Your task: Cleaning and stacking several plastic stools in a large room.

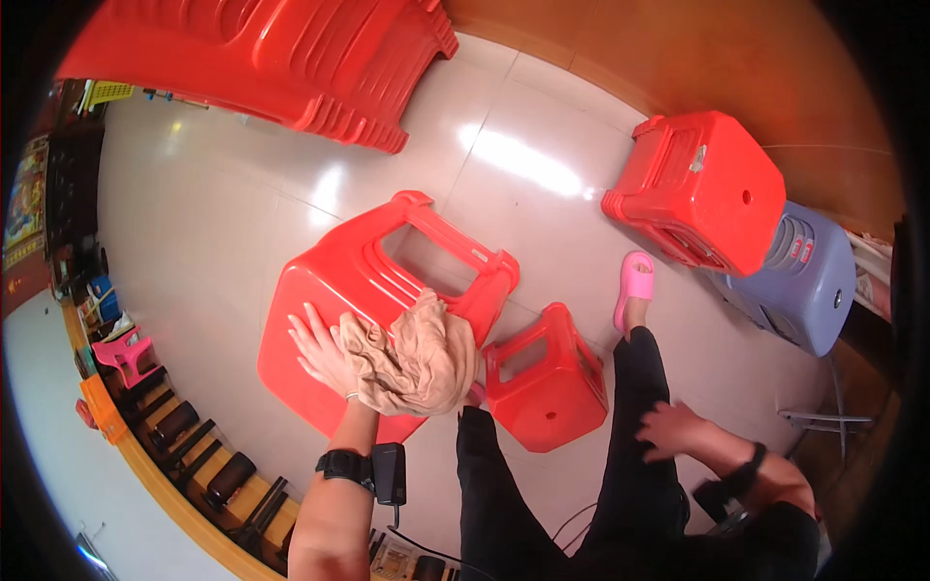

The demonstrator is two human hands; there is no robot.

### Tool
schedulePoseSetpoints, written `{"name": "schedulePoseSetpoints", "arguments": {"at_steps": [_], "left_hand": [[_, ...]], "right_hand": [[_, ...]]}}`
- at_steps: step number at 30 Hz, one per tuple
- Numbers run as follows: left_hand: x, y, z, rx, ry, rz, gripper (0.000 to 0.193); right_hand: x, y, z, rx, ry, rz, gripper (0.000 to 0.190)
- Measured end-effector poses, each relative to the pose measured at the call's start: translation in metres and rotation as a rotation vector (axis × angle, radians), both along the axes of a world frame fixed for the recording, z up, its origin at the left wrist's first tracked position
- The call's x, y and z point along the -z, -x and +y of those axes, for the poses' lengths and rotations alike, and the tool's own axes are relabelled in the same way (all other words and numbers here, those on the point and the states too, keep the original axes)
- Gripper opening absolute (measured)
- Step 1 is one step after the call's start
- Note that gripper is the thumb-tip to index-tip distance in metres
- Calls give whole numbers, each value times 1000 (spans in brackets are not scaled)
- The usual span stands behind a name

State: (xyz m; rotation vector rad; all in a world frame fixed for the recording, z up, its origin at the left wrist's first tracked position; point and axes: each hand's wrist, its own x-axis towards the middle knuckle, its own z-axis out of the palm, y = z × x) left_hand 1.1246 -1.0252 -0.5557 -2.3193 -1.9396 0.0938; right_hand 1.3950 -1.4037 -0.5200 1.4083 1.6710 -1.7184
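Observation:
My left hand (pixel 323 348) lies with spread fingers on the seat of a large red plastic stool (pixel 290 363), which stands in front of me to the left. A crumpled tan cloth (pixel 418 356) rests against that hand's thumb side and over the stool's edge; whether the thumb grips it is hidden. My right hand (pixel 665 432) is over my right thigh, slightly blurred, fingers apart, holding nothing. Between my legs and the large stool stands a small red plastic stool (pixel 545 417).
Nested red plastic stools (pixel 349 65) fill the upper left. At right, more red stools (pixel 734 196) stand beside a blue-grey plastic stool (pixel 806 290) along a wooden panel (pixel 697 58). A wooden shelf edge (pixel 160 479) and a pink chair (pixel 127 356) are at left. A cable (pixel 429 552) hangs near my legs.

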Motion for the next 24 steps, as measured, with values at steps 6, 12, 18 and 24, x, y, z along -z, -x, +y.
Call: {"name": "schedulePoseSetpoints", "arguments": {"at_steps": [6, 12, 18, 24], "left_hand": [[-7, 3, -3, 18, -27, -35, 59], [3, -7, -1, 27, 9, -102, 53], [1, 1, 0, 26, 0, -89, 54], [0, -5, -5, 31, -8, -86, 73]], "right_hand": [[0, 30, -3, 286, -236, 71, 53], [137, 123, 69, 137, 48, 229, 79], [173, 159, 97, 46, 242, 184, 91], [221, 159, 74, 50, 35, 125, 103]]}}
